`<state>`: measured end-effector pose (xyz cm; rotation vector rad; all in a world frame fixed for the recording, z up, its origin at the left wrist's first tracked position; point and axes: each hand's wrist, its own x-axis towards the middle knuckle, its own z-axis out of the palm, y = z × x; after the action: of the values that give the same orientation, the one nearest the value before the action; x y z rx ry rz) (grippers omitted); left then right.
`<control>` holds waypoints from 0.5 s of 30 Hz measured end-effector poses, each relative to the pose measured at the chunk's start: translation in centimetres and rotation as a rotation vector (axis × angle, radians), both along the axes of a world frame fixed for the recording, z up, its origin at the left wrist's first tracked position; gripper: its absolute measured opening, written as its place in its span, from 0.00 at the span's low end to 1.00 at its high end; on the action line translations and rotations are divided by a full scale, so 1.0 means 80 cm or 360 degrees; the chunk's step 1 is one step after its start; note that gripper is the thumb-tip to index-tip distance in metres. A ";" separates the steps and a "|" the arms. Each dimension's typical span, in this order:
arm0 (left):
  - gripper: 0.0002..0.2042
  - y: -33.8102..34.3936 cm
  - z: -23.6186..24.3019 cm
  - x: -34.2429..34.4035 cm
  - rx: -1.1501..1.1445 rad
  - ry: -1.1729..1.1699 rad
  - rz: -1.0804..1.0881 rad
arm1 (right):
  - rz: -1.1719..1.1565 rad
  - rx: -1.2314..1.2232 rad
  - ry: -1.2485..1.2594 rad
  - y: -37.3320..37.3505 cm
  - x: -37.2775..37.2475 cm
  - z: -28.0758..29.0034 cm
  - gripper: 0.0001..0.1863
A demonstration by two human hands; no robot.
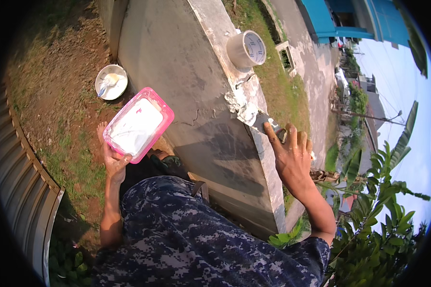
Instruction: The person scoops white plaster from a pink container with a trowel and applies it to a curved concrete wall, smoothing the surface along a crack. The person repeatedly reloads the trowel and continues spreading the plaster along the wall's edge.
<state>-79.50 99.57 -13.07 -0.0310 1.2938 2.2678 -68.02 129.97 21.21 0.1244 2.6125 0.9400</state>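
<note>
Blue-grey digital-camouflage shirt at 6 o'clock, nearest the camera, with sleeve reaching toward 4 o'clock.

Left hand, 9 o'clock: closed on the near corner of a pink plastic tub. Thumb over the rim; remaining fingers mostly hidden behind the tub, exact spread cannot be told. Tub rectangular, tilted toward the camera, located toward 10 o'clock, clear of the wall in the view. Contents: smooth white paste, with smears along the inner sides.

Right hand, 3 o'clock: gripping a flat-bladed putty knife. Index finger extended along the blade; other fingers bent around the handle. Blade directed toward 10 o'clock, against a rough white paste patch on the upper edge of a grey concrete wall. Pale residue on the fingers.

Farther along the wall top, between 12 and 1 o'clock: off-white cylinder with blue-marked hollow end; roll or container, cannot tell which.

On the soil at 10 o'clock: round white bowl, holding white paste and a blue-handled implement.

Surroundings: corrugated sheet panel at 8 o'clock; leafy shrub at 4 o'clock; blue building between 1 and 2 o'clock.
</note>
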 end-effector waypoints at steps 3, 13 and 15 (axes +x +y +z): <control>0.55 -0.005 -0.001 -0.016 -0.0074 -0.0022 -0.0157 | -0.0194 -0.0016 0.0045 -0.003 0.017 -0.016 0.35; 0.51 -0.005 0.030 -0.088 0.0052 0.0000 -0.0332 | -0.0584 -0.0052 0.0016 -0.037 0.029 -0.016 0.36; 0.51 -0.009 0.031 -0.098 0.0035 -0.0014 -0.0381 | -0.0637 0.0062 -0.0029 -0.047 0.033 -0.006 0.36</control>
<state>-87.38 98.89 -10.62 0.1155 1.1990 2.0754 -65.38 126.22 20.74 0.6191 2.4205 0.8400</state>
